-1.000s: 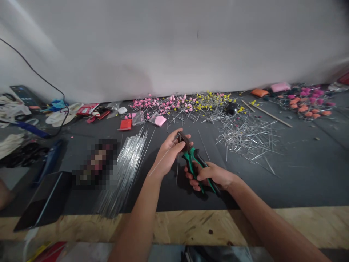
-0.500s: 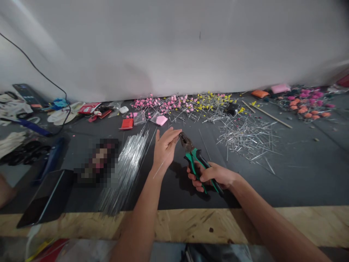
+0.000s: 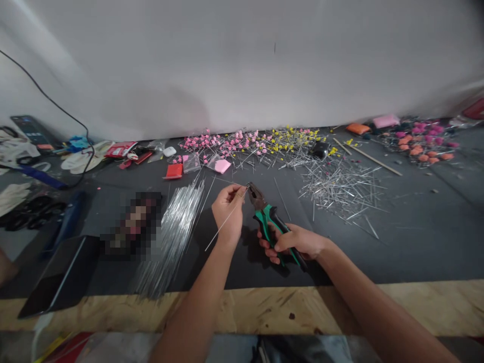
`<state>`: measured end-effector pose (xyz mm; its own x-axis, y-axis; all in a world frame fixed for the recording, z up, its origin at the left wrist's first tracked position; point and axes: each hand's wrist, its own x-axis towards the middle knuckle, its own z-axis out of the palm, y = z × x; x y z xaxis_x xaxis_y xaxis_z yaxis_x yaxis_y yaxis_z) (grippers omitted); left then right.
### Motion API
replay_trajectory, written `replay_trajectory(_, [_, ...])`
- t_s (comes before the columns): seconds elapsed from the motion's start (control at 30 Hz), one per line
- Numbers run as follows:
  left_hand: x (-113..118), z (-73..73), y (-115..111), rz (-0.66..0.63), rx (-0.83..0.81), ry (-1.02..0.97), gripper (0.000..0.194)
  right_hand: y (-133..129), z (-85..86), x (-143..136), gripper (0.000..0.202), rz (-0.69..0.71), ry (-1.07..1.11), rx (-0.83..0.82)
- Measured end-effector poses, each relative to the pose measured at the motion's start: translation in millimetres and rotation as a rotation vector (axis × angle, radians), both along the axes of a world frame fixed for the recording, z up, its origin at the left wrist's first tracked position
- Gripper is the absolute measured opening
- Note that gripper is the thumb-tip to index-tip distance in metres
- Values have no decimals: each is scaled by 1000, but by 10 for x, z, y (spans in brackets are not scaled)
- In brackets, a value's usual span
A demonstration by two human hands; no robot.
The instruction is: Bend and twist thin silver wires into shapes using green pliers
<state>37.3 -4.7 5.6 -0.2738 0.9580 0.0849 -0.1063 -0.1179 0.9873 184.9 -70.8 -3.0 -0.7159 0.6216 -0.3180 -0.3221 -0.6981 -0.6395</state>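
Curled in since the earlier frame, the fingers of the left hand [image 3: 229,214], which were stretched out, now pinch the wire [image 3: 215,237] right beside the tips of the pliers [image 3: 278,219]. Its long axis runs slantwise from those tips, over the left hand, down and left towards the person, with the free end just beside the left wrist. The right hand [image 3: 302,242] is closed around the green and black handles, and the pliers point up and left, so the two tools of the grip meet at the wire's far end. I cannot tell whether the jaws bite it. Left of the left hand, on the table [image 3: 416,257], lies the wire bundle [image 3: 181,212]; the loose pile [image 3: 340,186] lies right of the pliers.
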Motion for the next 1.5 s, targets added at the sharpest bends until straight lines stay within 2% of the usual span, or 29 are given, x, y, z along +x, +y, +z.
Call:
replay_trajectory(0.13, [80,-10,-13,-75,-115,-458,16,4,-9,4,38,-2,-17,15])
replay_trajectory(0.33, [96,-9,-10,-63,-123,-672,23,18,-19,-10,36,3,-15,5])
replay_trajectory(0.6, [95,35,-6,-23,-60,-600,23,33,-29,-13,36,17,-17,13])
replay_trajectory(0.8, [90,40,-16,-155,-97,-616,22,34,-31,-14,36,27,-37,24])
replay_trajectory(1.0, [62,88,-61,-281,-159,-584,31,44,-24,-9,37,28,-19,41])
replay_trajectory(1.27, [37,145,-90,-386,-70,-577,27,36,-24,-19,36,29,11,49])
replay_trajectory(1.5, [28,73,-32,-405,-13,-535,16,38,-41,-18,36,14,22,34])
